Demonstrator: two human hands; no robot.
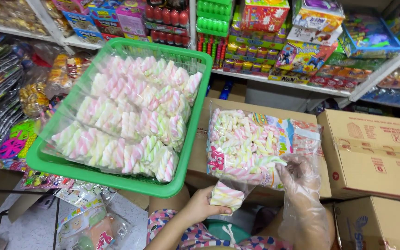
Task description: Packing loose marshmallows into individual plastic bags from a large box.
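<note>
Closest to me, my left hand point(204, 206) pinches a small clear packet of twisted marshmallows point(226, 196) between thumb and fingers. Beside it my right hand point(299, 178), inside a loose plastic glove, grips the lower edge of a big marshmallow bag point(251, 141) lying on a cardboard box point(371, 148). Further left sits a green basket point(116, 178) heaped with filled packets point(130, 115). Beyond that, shelves point(274, 76) carry bright sweets and toy boxes.
</note>
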